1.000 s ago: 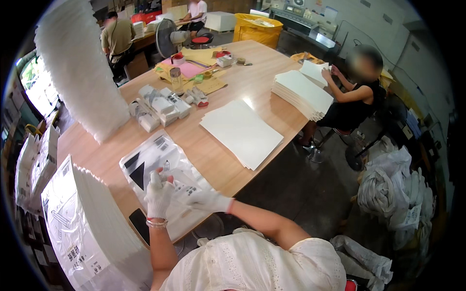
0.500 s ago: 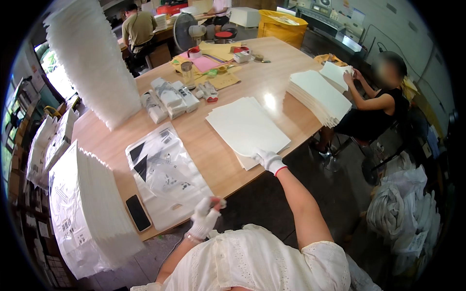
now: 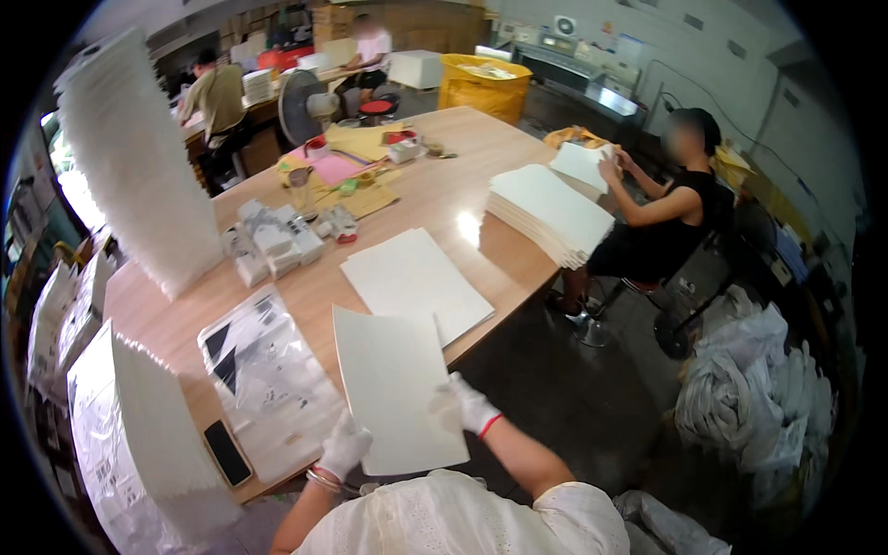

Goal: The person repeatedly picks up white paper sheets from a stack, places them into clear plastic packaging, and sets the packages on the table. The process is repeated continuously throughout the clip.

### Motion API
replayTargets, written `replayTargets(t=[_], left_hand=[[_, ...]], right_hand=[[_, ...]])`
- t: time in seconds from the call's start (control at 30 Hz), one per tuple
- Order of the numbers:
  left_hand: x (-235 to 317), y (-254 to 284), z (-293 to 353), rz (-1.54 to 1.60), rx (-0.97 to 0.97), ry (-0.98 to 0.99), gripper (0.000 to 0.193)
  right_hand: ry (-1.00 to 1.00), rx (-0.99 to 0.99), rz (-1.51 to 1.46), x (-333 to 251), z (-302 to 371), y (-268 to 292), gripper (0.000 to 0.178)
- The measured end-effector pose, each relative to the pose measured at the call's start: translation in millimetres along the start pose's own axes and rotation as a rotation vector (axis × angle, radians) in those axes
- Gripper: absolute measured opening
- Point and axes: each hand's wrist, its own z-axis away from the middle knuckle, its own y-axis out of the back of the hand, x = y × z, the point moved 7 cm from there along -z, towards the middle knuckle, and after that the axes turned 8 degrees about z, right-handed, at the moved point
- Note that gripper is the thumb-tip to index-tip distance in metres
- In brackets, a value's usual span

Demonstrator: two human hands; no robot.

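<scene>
I hold a white cardboard sheet (image 3: 396,393) up in front of me, over the table's front edge, slightly bowed; whether it is one sheet or a few I cannot tell. My left hand (image 3: 345,448), in a white glove, grips its lower left edge. At its right edge is my right hand (image 3: 472,405), gloved too, with a red cuff; the fingertips are partly blurred. Just beyond lies a pile of similar sheets (image 3: 421,273) on the table. Flat printed clear plastic bags (image 3: 268,379) lie left of the held sheet.
A phone (image 3: 228,453) lies beside a tall bag stack (image 3: 139,425) at the near left. Another tall white stack (image 3: 139,166) rises behind. Small white boxes (image 3: 277,236) and coloured papers (image 3: 370,196) cover the table's far part. A seated co-worker (image 3: 680,199) handles sheets (image 3: 555,208) at right.
The sheet has come off the pile and toward me, between both hands. My left hand has moved onto its left edge, my right hand down and left. The whole view has shifted.
</scene>
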Motion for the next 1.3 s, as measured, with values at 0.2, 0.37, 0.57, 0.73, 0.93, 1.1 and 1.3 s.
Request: replayTargets(t=[0.2,0.37,0.57,0.73,0.93,1.1,1.3], left_hand=[[42,-68,26,-0.85,-0.088,-0.559,0.053],[180,53,109,-1.077,0.827,-0.801,0.077],[104,196,40,-0.215,0.552,0.04,0.052],[119,25,57,-0.825,0.215,-0.698,0.047],[-22,117,-9,-0.468,0.315,-0.4,0.046],[3,111,34,-1.237,0.246,-1.188,0.03],[-63,233,1,-0.625,0.823,-0.415,0.03]], right_hand=[[0.568,0.41,0.755,22,0,-72,0.029],[0.777,0.403,0.769,-6,60,-109,0.021],[1.28,0.174,1.639,-20,124,-206,0.023],[0.574,0.009,1.692,33,-27,-160,0.028],[0.932,0.863,1.518,-17,-11,-191,0.062],[0.401,0.597,1.671,-20,-97,-170,0.048],[0.244,0.452,1.818,-41,-94,-188,0.044]])
